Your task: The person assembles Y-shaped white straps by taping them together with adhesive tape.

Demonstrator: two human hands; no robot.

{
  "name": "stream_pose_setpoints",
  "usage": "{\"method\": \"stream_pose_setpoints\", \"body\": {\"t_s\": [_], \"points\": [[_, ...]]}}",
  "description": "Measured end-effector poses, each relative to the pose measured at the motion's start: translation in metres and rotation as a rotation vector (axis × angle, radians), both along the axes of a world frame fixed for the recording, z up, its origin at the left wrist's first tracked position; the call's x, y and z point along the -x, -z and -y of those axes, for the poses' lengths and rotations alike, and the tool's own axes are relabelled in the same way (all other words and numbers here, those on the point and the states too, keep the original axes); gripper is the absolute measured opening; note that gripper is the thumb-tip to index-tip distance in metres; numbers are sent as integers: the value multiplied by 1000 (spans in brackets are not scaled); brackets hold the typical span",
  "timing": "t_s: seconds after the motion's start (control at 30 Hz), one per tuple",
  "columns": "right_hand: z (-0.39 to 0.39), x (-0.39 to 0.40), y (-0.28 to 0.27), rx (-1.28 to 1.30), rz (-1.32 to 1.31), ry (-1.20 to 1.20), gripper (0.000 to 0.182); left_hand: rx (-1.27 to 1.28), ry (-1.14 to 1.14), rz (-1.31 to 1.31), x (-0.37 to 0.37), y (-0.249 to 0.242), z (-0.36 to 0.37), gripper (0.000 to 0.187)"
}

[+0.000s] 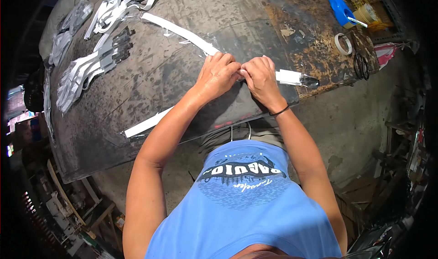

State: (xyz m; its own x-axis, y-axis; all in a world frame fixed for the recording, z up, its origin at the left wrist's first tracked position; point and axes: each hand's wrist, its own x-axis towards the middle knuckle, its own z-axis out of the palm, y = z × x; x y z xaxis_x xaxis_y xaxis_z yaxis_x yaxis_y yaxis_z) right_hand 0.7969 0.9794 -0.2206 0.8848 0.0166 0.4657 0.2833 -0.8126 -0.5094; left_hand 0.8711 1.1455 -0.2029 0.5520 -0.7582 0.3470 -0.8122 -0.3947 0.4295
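worn workbench (182, 22), left hand (219, 74), right hand (261, 79) pinching plastic sleeve (294, 78)

"BAGUIO", upside down, on blue shirt (246, 199)

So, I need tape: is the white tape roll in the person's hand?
No, the white tape roll lies on the worn wooden table, apart from both hands.

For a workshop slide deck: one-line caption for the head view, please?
Both hands, left hand and right hand, pinch a white strip in clear plastic sheet on a worn workbench.
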Motion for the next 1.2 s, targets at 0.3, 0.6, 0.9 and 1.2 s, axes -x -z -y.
{"method": "stream_pose_setpoints", "body": {"t_s": [0.3,0.6,0.9,1.2], "points": [[25,2,-15,-187,-156,9,9,41,3,147,1,11,5,11],[2,4,-19,88,-7,37,8,27,11,218,1,14,8,11],[-4,-6,-3,39,-327,151,20,62,-66,305,11,16,10,10],[10,-4,-15,-48,-372,74,18,23,-92,352,11,15,9,7]]}}
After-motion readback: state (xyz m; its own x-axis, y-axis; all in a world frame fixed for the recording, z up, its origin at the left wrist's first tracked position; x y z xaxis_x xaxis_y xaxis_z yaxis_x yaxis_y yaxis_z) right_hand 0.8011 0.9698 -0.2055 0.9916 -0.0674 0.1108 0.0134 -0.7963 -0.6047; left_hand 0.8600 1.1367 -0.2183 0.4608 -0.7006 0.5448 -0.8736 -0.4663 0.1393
